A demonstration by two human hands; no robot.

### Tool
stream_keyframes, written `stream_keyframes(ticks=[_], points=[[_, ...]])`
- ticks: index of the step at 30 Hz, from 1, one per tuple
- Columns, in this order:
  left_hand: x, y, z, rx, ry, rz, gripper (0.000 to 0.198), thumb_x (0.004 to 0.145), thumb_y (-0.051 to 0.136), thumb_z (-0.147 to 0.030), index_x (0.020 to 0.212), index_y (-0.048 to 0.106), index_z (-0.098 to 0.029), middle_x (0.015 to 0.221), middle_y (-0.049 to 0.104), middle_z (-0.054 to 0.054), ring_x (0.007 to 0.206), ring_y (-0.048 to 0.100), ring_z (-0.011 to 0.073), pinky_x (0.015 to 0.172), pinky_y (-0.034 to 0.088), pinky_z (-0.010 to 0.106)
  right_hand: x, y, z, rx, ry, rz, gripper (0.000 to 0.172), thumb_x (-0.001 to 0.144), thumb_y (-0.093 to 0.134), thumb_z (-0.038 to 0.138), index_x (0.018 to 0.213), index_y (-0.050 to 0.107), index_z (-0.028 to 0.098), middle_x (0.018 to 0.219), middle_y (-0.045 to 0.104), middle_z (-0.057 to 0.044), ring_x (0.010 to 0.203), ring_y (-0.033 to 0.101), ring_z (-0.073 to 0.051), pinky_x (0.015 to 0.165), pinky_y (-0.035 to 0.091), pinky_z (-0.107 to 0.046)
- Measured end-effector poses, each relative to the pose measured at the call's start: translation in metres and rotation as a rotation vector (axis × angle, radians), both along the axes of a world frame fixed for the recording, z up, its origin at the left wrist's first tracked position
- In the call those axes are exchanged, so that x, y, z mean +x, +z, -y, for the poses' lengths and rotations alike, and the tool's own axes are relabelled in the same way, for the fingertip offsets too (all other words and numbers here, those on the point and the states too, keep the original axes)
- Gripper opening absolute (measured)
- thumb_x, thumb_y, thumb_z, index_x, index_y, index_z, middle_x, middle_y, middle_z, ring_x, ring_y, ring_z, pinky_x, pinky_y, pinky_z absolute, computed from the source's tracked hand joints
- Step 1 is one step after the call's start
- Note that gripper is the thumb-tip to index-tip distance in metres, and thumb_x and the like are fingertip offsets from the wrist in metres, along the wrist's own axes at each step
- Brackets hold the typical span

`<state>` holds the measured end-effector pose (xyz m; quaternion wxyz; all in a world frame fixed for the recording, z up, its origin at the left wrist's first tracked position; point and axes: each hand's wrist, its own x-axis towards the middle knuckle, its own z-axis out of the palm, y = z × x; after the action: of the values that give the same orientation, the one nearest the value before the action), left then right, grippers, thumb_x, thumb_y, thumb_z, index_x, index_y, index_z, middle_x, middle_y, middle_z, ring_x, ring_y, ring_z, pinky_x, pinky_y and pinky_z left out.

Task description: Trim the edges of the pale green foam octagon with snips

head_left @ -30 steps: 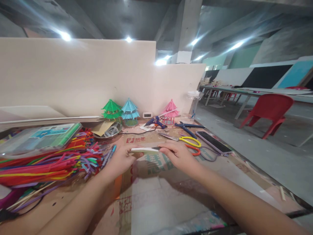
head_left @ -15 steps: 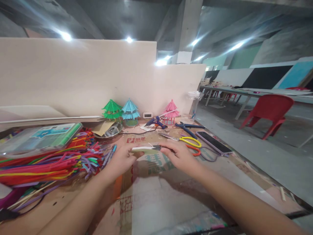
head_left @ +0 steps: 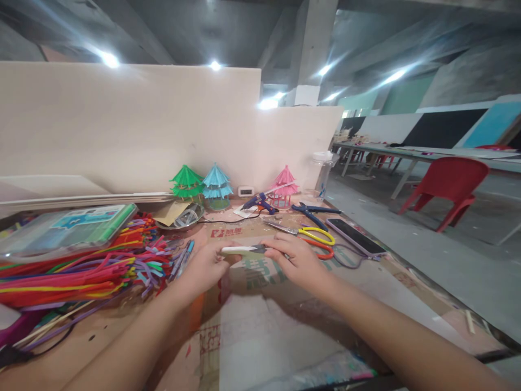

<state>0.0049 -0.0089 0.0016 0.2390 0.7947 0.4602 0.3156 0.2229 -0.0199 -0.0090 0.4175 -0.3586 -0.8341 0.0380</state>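
Both of my hands meet over the cardboard-covered table [head_left: 252, 331]. My left hand [head_left: 203, 267] is closed around the pale handle of a small white cutter [head_left: 240, 250], which lies level between the hands. My right hand [head_left: 293, 259] pinches the cutter's dark blade end with its fingertips. What the blade end bears on is too small to make out. Yellow-handled scissors [head_left: 315, 234] and an orange-handled tool [head_left: 322, 248] lie just beyond my right hand.
A heap of coloured pipe cleaners [head_left: 81, 269] fills the left side, under a clear plastic case [head_left: 65, 231]. Green [head_left: 186, 183], blue [head_left: 216, 182] and pink [head_left: 284, 181] paper pavilions stand by the back board. A glue gun [head_left: 260, 204], blue pliers [head_left: 313, 210], a phone [head_left: 355, 237] and a red chair [head_left: 448, 184] lie right.
Both hands and the cutter have stayed nearly in place. The cutter has tipped slightly flatter, and my right fingers have shifted a little along its dark end.
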Motion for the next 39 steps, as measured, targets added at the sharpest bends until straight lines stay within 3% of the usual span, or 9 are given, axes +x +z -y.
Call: stream_keyframes(ticks=[10,16,21,31,39], points=[[-0.001,0.0,0.001,-0.03,-0.033,0.021,0.023,0.074,0.053,-0.021,0.089,0.07,-0.016,0.078,0.07,0.003,0.074,0.061,0.0168,0.066,0.046,0.025,-0.001,-0.001,0.0,0.026,-0.016,-0.011,0.032,0.093,0.041,0.035,0.097,0.069,0.019,0.072,0.061,-0.004,0.07,0.057,-0.016,0.063,0.044,-0.027],[0.006,-0.002,0.005,-0.236,-0.055,0.07,0.028,0.075,0.055,-0.031,0.093,0.066,-0.013,0.068,0.068,0.002,0.06,0.06,0.0158,0.057,0.046,0.024,0.0,0.0,-0.002,-0.066,-0.021,-0.031,0.025,0.089,0.049,0.03,0.099,0.069,0.02,0.079,0.068,-0.006,0.071,0.061,-0.018,0.064,0.046,-0.028],[0.012,-0.004,0.009,-0.245,-0.132,0.115,0.032,0.074,0.057,-0.031,0.099,0.065,-0.012,0.085,0.07,0.005,0.071,0.061,0.0165,0.064,0.047,0.024,0.0,0.002,-0.004,-0.146,0.02,-0.064,0.022,0.087,0.051,0.024,0.098,0.07,0.021,0.091,0.072,-0.005,0.082,0.064,-0.019,0.072,0.049,-0.029],[0.016,-0.003,0.011,-0.304,-0.124,0.111,0.034,0.074,0.056,-0.032,0.099,0.066,-0.011,0.086,0.071,0.007,0.072,0.061,0.0172,0.066,0.047,0.026,-0.002,0.001,-0.003,-0.178,0.029,-0.12,0.023,0.086,0.05,0.023,0.088,0.072,0.02,0.091,0.073,-0.006,0.084,0.067,-0.02,0.078,0.051,-0.034],[0.013,-0.004,0.008,-0.335,-0.08,0.158,0.045,0.073,0.059,-0.039,0.108,0.063,-0.009,0.086,0.07,0.007,0.07,0.061,0.0175,0.062,0.048,0.026,0.001,-0.002,-0.008,-0.192,-0.038,-0.159,0.025,0.085,0.052,0.029,0.098,0.07,0.018,0.097,0.072,-0.008,0.088,0.066,-0.021,0.078,0.051,-0.034]])
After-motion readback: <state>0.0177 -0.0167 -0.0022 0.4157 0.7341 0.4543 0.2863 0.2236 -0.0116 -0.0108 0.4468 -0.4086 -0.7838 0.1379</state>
